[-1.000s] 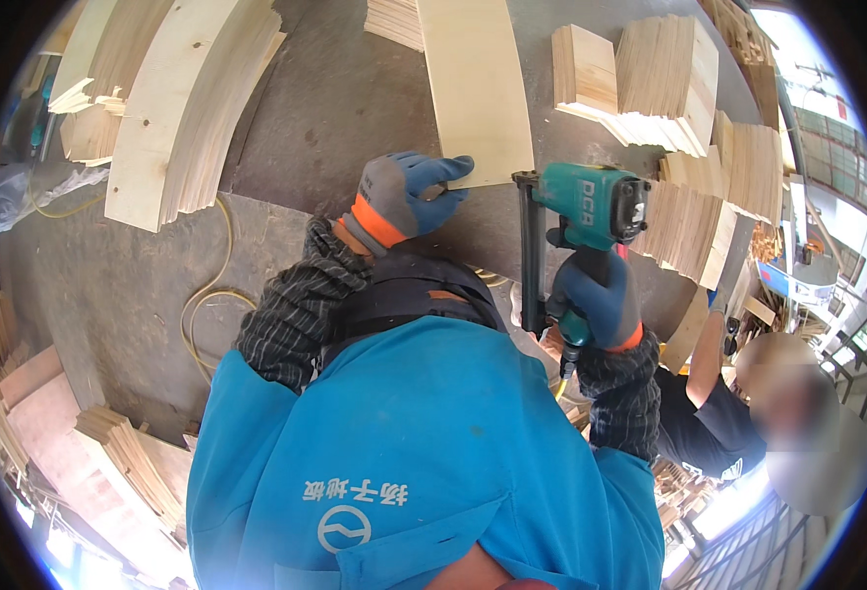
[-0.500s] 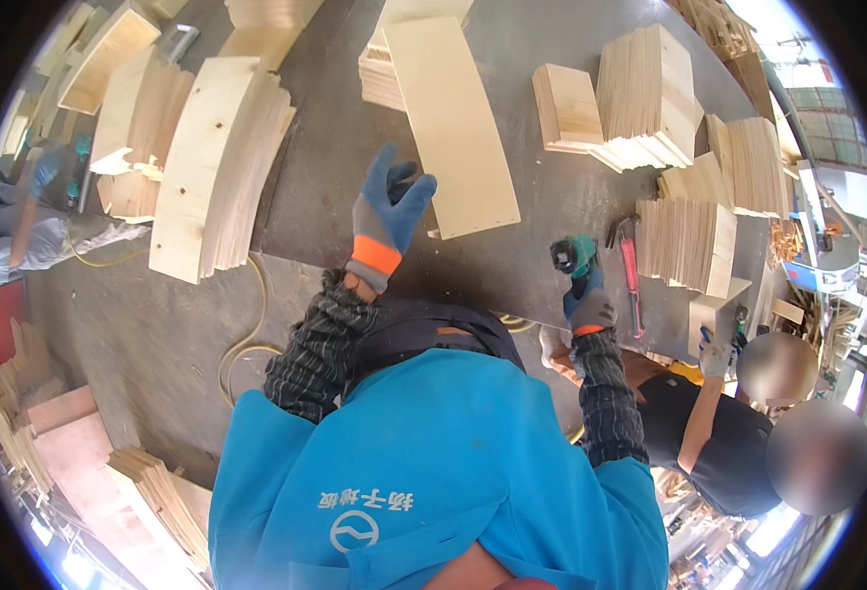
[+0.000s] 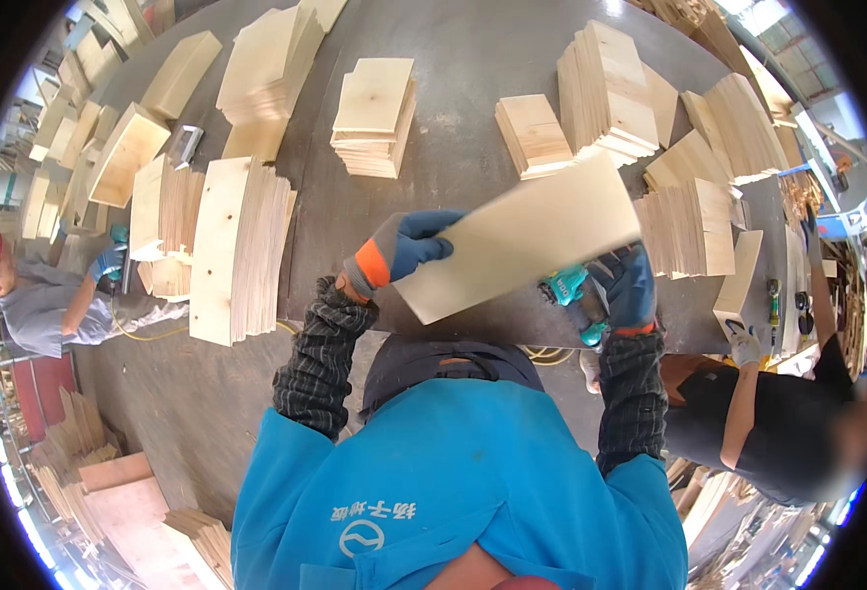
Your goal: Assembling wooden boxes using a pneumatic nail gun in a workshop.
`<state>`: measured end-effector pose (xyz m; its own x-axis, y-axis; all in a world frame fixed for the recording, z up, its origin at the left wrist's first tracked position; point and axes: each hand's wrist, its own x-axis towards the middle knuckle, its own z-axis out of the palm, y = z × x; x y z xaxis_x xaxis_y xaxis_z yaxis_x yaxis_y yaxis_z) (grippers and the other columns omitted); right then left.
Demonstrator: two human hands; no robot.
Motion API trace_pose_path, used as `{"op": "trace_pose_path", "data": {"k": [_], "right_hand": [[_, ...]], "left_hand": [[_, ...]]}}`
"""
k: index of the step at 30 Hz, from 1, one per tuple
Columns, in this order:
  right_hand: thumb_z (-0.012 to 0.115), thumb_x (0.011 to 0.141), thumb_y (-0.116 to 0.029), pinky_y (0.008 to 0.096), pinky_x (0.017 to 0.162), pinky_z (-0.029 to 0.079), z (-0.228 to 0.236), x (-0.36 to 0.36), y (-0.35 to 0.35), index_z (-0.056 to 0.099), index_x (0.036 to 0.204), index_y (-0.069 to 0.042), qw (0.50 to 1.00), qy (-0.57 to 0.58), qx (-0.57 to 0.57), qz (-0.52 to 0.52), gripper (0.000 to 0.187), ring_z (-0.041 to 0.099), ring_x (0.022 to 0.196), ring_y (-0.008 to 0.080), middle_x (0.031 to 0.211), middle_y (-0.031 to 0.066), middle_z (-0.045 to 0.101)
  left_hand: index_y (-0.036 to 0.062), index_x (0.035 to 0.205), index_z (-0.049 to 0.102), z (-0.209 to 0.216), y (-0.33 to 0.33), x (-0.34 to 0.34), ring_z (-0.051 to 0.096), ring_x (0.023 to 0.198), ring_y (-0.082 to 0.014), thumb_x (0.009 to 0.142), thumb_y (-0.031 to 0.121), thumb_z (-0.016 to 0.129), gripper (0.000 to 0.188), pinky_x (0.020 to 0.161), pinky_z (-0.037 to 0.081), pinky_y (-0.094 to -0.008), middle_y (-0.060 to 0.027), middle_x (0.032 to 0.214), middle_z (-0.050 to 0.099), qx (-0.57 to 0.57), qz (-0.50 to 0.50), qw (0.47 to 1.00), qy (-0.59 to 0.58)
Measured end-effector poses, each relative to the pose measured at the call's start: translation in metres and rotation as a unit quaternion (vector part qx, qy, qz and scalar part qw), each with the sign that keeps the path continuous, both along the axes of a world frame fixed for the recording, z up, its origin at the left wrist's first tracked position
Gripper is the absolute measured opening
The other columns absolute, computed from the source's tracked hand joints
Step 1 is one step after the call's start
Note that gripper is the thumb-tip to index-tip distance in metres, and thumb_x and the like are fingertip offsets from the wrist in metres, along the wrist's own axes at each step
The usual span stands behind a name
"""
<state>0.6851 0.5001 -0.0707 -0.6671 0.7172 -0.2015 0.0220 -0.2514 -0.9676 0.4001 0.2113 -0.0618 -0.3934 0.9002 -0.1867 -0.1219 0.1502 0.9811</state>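
My left hand (image 3: pixel 401 250), in a blue glove with an orange cuff, grips the left end of a long pale wooden board (image 3: pixel 532 239) held tilted above the dark workbench (image 3: pixel 453 108). My right hand (image 3: pixel 630 288), in a dark blue glove, sits under the board's right end and holds a teal power tool (image 3: pixel 573 293), partly hidden by the board. Both forearms wear dark checked sleeves under a blue vest.
Stacks of cut wooden boards (image 3: pixel 375 113) cover the bench, with curved stacks (image 3: pixel 237 246) at the left. A person in black (image 3: pixel 748 403) with a white glove works at the right; another person with a red cap (image 3: pixel 30 295) at the left. More boards lie on the floor (image 3: pixel 109 472).
My left hand took hold of a board and lifted it across in front of me. My right hand with the teal tool moved under the board's right end. The view shifted.
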Motion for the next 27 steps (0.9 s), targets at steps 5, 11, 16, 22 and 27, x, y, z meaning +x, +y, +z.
{"op": "trace_pose_path", "data": {"k": [5,11,16,22,27], "right_hand": [[0.058,0.095,-0.084,0.0387,0.085,0.064,0.02,0.044,0.012,0.044,0.161,-0.001,0.954,0.083,-0.159,0.24,0.107,0.067,0.121,0.022,0.131,0.0146,0.069],[0.063,0.1,-0.07,0.0381,0.105,0.055,0.026,0.064,-0.02,0.057,0.148,0.007,0.987,0.072,-0.118,0.086,0.091,0.074,0.111,0.0253,0.132,0.016,0.072],[0.068,0.107,-0.028,0.0348,0.098,0.055,-0.01,0.069,-0.036,0.066,0.139,0.005,0.994,0.055,-0.093,0.017,0.046,0.072,0.112,0.0201,0.125,0.0105,0.075],[0.066,0.109,-0.021,0.0397,0.101,0.058,-0.043,0.033,-0.093,0.061,0.144,0.004,0.973,0.121,-0.177,-0.09,0.043,0.071,0.12,0.0221,0.135,0.011,0.072],[0.071,0.107,-0.022,0.0406,0.101,0.059,-0.08,-0.01,-0.127,0.061,0.145,0.003,0.965,0.072,-0.247,0.046,0.047,0.07,0.122,0.0227,0.137,0.0128,0.071]], "left_hand": [[-0.0016,0.144,0.068,0.032,0.019,-0.016,0.071,0.112,-0.0171,0.087,0.007,0.068,0.058,0.098,0.056,-0.0328,-0.0123,0.128,0.078,-0.051,-0.107,0.993,0.01],[0.0042,0.134,0.077,0.051,0.048,-0.01,0.076,0.103,-0.0222,0.084,0.012,0.065,0.053,0.092,0.059,-0.0343,-0.0132,0.117,0.082,-0.136,-0.202,0.962,0.121],[0.0065,0.111,0.083,0.048,0.078,0.012,0.078,0.089,-0.0336,0.092,0.016,0.071,0.025,0.079,0.06,-0.0368,-0.0189,0.101,0.081,0.097,0.137,0.717,0.677],[0.0055,0.133,0.073,-0.035,0.025,0.086,0.075,0.096,-0.0176,0.101,0.022,0.077,0.037,0.08,0.059,-0.0319,-0.0102,0.113,0.08,-0.124,0.093,0.986,0.058],[-0.0048,0.139,0.063,-0.085,0.037,0.111,0.073,0.104,-0.0194,0.106,0.021,0.073,0.044,0.087,0.061,-0.0335,-0.0124,0.123,0.075,0.007,0.166,0.969,-0.183]]}}
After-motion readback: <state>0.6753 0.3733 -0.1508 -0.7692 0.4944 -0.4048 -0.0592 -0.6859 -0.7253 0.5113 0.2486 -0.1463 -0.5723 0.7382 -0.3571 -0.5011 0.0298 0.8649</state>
